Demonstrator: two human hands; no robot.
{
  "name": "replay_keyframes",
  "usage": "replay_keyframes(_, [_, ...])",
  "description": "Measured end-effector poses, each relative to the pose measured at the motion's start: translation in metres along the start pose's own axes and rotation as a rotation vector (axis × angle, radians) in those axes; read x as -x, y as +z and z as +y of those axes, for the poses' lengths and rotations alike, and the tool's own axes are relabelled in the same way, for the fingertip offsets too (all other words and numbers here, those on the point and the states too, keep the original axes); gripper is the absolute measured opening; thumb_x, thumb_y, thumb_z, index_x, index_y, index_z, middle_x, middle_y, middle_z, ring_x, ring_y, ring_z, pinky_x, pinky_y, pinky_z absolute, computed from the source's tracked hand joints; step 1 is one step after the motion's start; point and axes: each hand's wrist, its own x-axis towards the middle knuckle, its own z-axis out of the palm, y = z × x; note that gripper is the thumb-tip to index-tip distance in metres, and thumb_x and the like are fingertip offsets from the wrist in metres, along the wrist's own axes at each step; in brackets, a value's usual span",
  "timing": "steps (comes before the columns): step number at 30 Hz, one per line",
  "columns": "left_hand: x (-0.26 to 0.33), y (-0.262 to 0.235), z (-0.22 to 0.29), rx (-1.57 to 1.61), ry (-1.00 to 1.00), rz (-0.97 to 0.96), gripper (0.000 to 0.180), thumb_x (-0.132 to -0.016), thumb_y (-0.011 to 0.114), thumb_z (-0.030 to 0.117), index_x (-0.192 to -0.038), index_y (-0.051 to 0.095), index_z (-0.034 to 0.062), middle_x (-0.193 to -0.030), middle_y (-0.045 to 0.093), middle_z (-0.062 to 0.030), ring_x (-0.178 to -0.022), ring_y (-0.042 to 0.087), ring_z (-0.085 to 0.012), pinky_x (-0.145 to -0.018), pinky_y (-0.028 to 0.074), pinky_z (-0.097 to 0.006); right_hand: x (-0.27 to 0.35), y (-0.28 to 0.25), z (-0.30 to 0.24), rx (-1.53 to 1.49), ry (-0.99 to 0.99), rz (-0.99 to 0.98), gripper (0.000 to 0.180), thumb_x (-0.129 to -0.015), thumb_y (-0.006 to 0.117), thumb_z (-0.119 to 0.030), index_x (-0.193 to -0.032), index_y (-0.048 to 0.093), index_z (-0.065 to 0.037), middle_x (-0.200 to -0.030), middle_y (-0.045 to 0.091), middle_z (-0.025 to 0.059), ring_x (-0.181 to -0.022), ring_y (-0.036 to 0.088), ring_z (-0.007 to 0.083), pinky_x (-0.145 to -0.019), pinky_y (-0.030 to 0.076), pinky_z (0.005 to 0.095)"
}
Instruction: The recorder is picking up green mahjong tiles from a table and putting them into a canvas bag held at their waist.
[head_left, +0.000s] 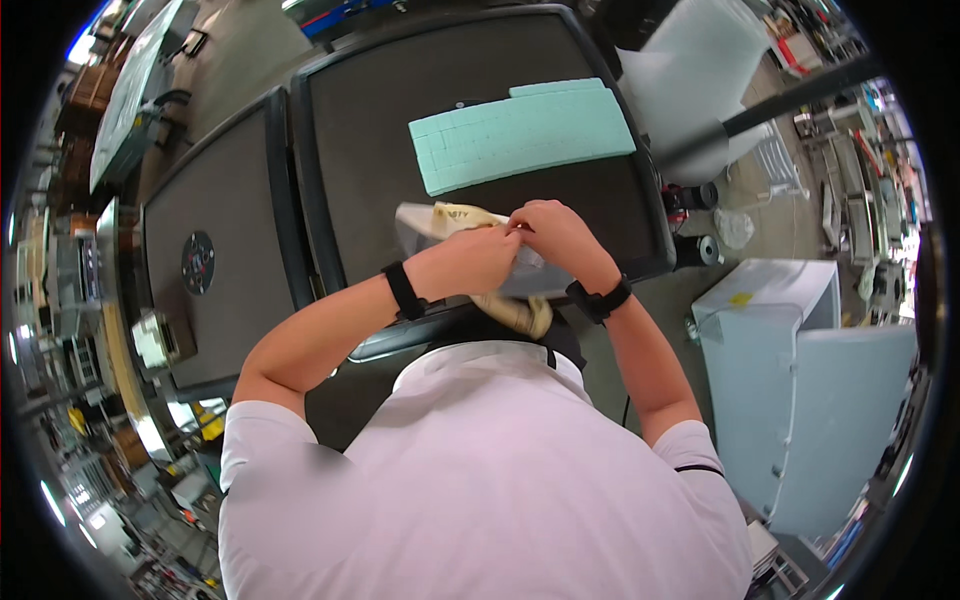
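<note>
My left hand [468,262] and my right hand [560,236] meet above the front edge of a dark tabletop [370,120]. Both are closed, fingertips together, on a clear plastic bag [414,222]. A pale yellow, soft-looking strip [462,212] with dark print shows behind my left fingers. Below the hands hangs a beige rolled or folded piece [518,316], and I cannot tell whether it joins the strip. My fingers hide the pinched part of the bag. Beyond them lies a flat slab of mint-green blocks [525,138], several fitted side by side, touching neither hand.
A second dark table [215,240] adjoins on the left, bearing a round black disc [198,262]. At the right stands a pale blue open cabinet [760,390]. White sheeting [690,80] and a dark pole [800,95] rise at the far right.
</note>
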Motion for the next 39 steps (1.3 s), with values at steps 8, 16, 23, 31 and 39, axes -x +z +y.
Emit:
replay_keyframes(8, [-0.025,-0.003,0.015,-0.193,-0.087,-0.528,0.04,-0.094,0.071,0.018,-0.13,0.067,0.0015,-0.115,0.076,-0.0241,-0.101,0.077,-0.0419,-0.088,0.062,-0.053,0.034,0.025,0.044,0.178,0.326,0.456,0.06,-0.082,0.087,-0.021,-0.137,0.066,-0.011,-0.12,0.07,0.0087,-0.107,0.07,0.0349,-0.088,0.06,0.0485])
replay_keyframes(16, [-0.103,0.074,-0.085,-0.154,0.081,-1.003,0.048,-0.103,0.063,0.039,-0.138,0.073,0.0072,-0.135,0.075,-0.0166,-0.116,0.071,-0.0354,-0.105,0.054,-0.04,0.054,0.02,0.061,0.286,0.654,0.435,0.05,-0.095,0.08,-0.043,-0.131,0.067,-0.009,-0.115,0.074,0.0148,-0.106,0.074,0.0379,-0.085,0.061,0.0502])
replay_keyframes(23, [-0.123,0.152,-0.113,-0.374,-0.115,-0.568,0.073,-0.098,0.072,0.047,-0.155,0.055,0.0045,-0.163,0.054,-0.017,-0.148,0.054,-0.0345,-0.119,0.046,-0.053,0.039,0.024,0.08,-0.053,0.78,0.119,0.062,-0.105,0.061,-0.065,-0.114,0.07,-0.005,-0.103,0.08,0.0224,-0.098,0.079,0.0454,-0.08,0.063,0.0547])
replay_keyframes(31, [-0.117,0.259,-0.155,-0.24,-0.434,-0.473,0.089,-0.089,0.077,0.054,-0.161,0.049,0.0119,-0.17,0.046,-0.0214,-0.146,0.055,-0.0432,-0.123,0.045,-0.053,0.074,0.052,0.059,0.051,0.656,0.142,0.05,-0.093,0.078,-0.054,-0.098,0.075,-0.005,-0.089,0.08,0.0196,-0.086,0.079,0.0453,-0.076,0.064,0.0524])
replay_keyframes(39, [-0.159,0.295,-0.148,-0.145,-0.505,-0.349,0.085,-0.089,0.077,0.053,-0.158,0.051,0.011,-0.168,0.047,-0.0212,-0.145,0.055,-0.0432,-0.122,0.045,-0.054,0.051,0.042,0.058,-0.077,0.491,0.144,0.026,-0.095,0.07,-0.028,-0.089,0.078,-0.005,-0.089,0.077,0.0233,-0.088,0.077,0.0464,-0.079,0.063,0.0554])
